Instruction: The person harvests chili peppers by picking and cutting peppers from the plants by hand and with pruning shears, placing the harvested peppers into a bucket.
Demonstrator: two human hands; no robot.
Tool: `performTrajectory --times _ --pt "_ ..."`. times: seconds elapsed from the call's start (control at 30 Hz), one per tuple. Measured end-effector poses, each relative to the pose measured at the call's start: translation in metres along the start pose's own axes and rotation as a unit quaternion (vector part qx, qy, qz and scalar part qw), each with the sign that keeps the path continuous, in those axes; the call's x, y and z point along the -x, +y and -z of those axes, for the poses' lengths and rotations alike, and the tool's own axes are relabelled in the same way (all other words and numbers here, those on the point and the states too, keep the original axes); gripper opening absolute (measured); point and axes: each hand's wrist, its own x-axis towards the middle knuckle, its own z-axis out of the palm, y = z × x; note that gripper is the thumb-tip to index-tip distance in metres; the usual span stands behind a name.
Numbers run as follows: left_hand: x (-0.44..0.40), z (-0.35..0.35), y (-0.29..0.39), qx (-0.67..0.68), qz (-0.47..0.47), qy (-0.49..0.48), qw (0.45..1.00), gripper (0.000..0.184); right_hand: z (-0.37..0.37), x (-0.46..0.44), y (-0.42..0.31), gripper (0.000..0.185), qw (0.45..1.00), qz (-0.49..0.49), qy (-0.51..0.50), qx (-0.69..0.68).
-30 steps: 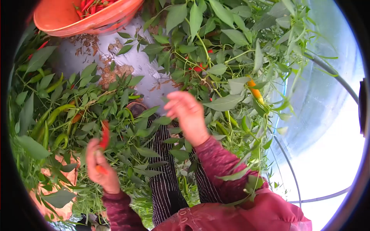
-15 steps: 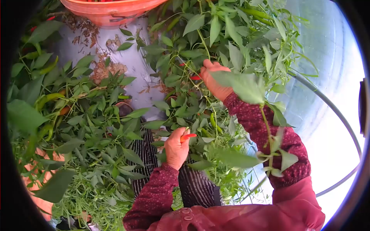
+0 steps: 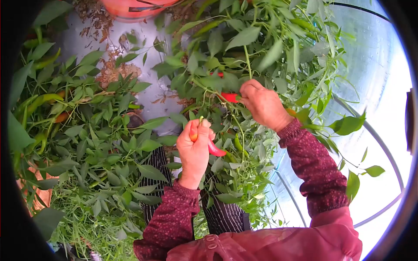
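Note:
My left hand (image 3: 193, 145) is closed around chili peppers. A red chili pepper (image 3: 216, 150) pokes out below its fingers, and an orange-red one (image 3: 193, 132) shows by the thumb, with a green stem at the top. Among the leaves to the upper right, my right hand (image 3: 262, 104) has its fingers pinched at the end of another red chili pepper (image 3: 230, 97). Whether that pepper is still joined to the plant is hidden. Beside the fingers rises a green plant stem (image 3: 248, 63).
A red-orange bucket (image 3: 136, 13) stands at the top on pale ground sheeting (image 3: 159, 93) with dry leaves. More pepper plants (image 3: 82, 126) with green pods fill the left side. On the right, a grey hose or pipe (image 3: 385, 145) curves along translucent plastic sheeting (image 3: 361, 56).
My right hand has shifted right and down, and a larger red pepper shows at its fingertips. My left hand is slightly higher. The leafy branch over my right forearm has swung right. The bucket sits higher in view.

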Motion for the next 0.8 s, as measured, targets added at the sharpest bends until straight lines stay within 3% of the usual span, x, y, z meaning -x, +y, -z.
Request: performTrajectory --times 0.13,0.33,0.4,0.47,0.53,0.6,0.67,0.73,0.8 --pt "-0.003 -0.005 0.009 0.067 0.039 -0.018 0.997 0.017 0.016 0.020 -0.011 0.014 0.993 -0.028 0.077 -0.089" --pt "-0.003 -0.017 0.023 0.067 0.093 -0.087 0.990 0.019 0.044 0.034 -0.031 0.015 0.988 0.007 0.049 -0.149" --pt "-0.005 -0.018 0.023 0.137 0.149 -0.114 0.973 0.019 0.030 0.036 -0.046 0.016 0.978 0.076 0.024 -0.191" --pt "-0.009 -0.013 0.024 0.144 0.178 -0.133 0.964 0.017 0.028 0.034 -0.058 0.014 0.968 0.074 -0.040 -0.235" --pt "-0.011 -0.013 0.023 0.172 0.230 -0.077 0.955 0.014 0.024 0.030 -0.049 0.013 0.965 0.091 -0.028 -0.245" --pt "-0.010 -0.012 0.027 0.162 0.229 -0.064 0.958 0.011 0.037 0.013 -0.023 0.014 0.860 -0.061 -0.221 -0.455" --pt "-0.011 -0.012 0.024 0.135 0.163 -0.069 0.975 0.010 0.043 -0.014 0.009 0.017 0.874 -0.235 -0.041 -0.423" --pt "-0.011 -0.014 0.022 0.119 0.161 -0.045 0.979 0.011 0.025 -0.040 0.044 0.017 0.956 -0.151 0.055 -0.243" --pt "-0.010 -0.014 0.023 0.113 0.194 -0.040 0.974 0.011 0.010 -0.062 0.049 0.018 0.984 -0.092 0.022 -0.149"
